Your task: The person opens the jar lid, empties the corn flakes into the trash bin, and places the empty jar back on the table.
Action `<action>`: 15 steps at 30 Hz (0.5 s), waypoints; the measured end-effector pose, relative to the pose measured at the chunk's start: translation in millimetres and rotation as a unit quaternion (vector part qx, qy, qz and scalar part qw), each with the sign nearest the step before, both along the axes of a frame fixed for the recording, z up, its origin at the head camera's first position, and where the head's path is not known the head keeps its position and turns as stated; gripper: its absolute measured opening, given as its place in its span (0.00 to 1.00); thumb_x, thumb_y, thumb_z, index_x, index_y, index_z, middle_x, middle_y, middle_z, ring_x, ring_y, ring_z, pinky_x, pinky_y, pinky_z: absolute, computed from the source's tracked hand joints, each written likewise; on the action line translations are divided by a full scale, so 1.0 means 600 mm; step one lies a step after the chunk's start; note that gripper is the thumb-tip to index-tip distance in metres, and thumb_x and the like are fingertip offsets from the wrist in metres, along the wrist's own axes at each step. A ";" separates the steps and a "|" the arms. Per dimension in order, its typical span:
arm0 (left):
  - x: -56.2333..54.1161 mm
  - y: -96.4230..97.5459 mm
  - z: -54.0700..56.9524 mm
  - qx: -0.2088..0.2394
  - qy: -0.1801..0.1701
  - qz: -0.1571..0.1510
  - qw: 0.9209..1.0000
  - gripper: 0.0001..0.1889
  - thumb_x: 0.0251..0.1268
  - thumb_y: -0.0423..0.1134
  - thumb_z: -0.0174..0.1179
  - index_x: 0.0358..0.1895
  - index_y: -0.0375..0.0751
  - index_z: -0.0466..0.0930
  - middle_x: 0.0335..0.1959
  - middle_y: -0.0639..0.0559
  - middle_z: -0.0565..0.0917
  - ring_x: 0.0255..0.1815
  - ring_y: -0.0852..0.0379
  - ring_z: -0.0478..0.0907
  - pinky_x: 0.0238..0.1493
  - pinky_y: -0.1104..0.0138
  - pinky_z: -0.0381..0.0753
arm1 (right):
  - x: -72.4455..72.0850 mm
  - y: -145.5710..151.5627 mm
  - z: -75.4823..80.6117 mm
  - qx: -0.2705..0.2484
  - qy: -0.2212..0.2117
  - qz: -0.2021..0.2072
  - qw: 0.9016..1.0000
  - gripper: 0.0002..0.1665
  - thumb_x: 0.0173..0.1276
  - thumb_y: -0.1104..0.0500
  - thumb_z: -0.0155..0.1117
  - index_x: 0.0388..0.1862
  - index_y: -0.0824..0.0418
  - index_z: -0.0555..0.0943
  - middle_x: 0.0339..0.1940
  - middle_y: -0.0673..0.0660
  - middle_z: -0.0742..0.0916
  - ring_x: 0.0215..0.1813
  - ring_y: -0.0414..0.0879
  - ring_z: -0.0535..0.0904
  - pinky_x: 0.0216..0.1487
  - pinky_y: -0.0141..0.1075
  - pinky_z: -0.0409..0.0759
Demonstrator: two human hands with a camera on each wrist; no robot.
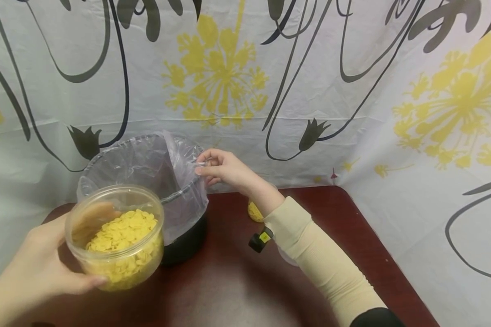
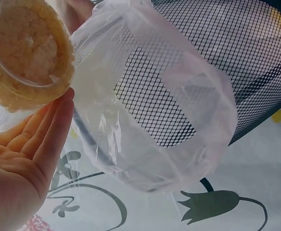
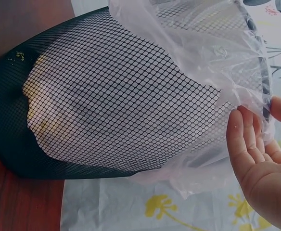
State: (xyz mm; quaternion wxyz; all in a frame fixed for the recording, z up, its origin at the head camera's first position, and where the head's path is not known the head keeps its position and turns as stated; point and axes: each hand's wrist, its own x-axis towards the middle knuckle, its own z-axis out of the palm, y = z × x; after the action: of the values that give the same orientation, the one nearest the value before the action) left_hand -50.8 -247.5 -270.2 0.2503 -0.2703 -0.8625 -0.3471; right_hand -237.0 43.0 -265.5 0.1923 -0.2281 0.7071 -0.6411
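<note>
My left hand (image 1: pixel 37 261) grips a clear round plastic tub (image 1: pixel 160 215), tilted, with yellow flakes (image 1: pixel 127 229) inside. The tub hangs in front of a black mesh wastebasket (image 3: pixel 107 96), near its rim. A translucent bag (image 1: pixel 184 211) lines the basket and folds over its edge. On the basket's right side, my right hand (image 1: pixel 229 171) pinches the bag at the rim, with the thumb and fingers on either side in the right wrist view. From the left wrist, the tub's underside and the bag's open mouth are visible.
Partly behind the right forearm, a second container with yellow contents (image 1: pixel 255 212) stands on the dark red table (image 1: pixel 229 281). A clear curved edge (image 1: pixel 288 259) shows under the sleeve. Patterned white cloth (image 1: pixel 237 104) hangs behind and to the sides.
</note>
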 end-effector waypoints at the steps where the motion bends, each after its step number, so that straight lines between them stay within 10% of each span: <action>1: -0.001 -0.001 0.001 0.001 0.001 0.002 1.000 0.56 0.00 0.34 0.84 0.57 0.37 0.77 0.50 0.65 0.80 0.48 0.71 0.71 0.50 0.83 0.63 | 0.001 0.000 0.000 -0.002 -0.004 -0.002 1.000 0.13 0.67 0.65 0.62 0.49 0.65 0.74 0.28 0.55 0.81 0.29 0.46 0.78 0.42 0.45 0.81; 15: -0.027 -0.028 0.011 0.053 -0.035 -0.005 0.998 0.52 0.10 0.23 0.79 0.60 0.35 0.75 0.49 0.63 0.82 0.45 0.69 0.75 0.49 0.82 0.65 | 0.008 -0.003 0.004 -0.016 -0.024 -0.017 0.999 0.18 0.66 0.67 0.62 0.53 0.66 0.73 0.26 0.56 0.80 0.28 0.47 0.79 0.43 0.45 0.82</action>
State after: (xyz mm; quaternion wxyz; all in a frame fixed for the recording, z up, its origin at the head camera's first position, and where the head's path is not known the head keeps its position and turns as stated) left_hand -66.8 -264.4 -263.6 0.2316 -0.2489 -0.8498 -0.4027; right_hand -232.2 41.0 -262.9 0.1948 -0.2040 0.6954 -0.6610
